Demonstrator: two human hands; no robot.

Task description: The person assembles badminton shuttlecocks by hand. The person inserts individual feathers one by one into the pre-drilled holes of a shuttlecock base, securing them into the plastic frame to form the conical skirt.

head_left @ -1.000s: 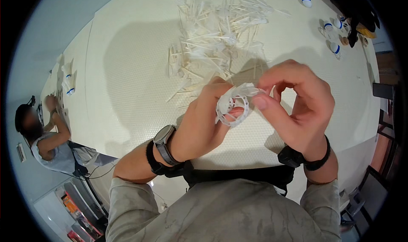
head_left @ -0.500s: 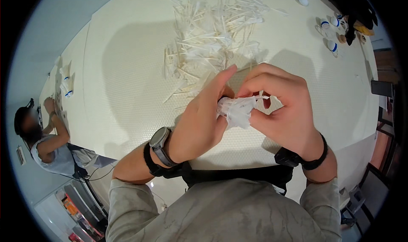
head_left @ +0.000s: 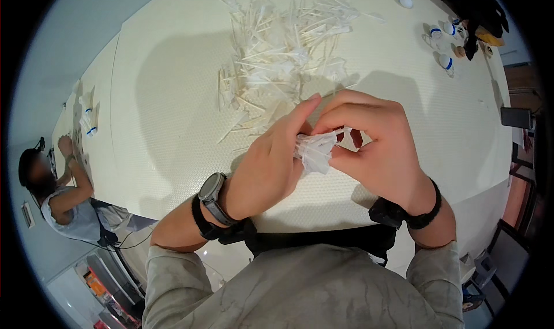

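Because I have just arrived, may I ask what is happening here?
The person's left grip and right grip hold a thin, crumpled white piece between them, above the table. Beyond it lies a loose pile of pale sticks and white film. Another person is at the left.

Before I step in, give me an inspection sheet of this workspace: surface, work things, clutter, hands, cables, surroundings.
Surface: pale textured table, bearing a loose pile of thin pale sticks and filmy white pieces beyond the hands.
Work things: white filmy piece held above the table; partly hidden.
Clutter: blue-banded white objects at far right, near a black bag; similar ones at left.
Hands: left hand around the piece; right hand pinching its right end.
Cables: thin dark cable near the co-worker, off the table.
Surroundings: co-worker at the table's left edge.
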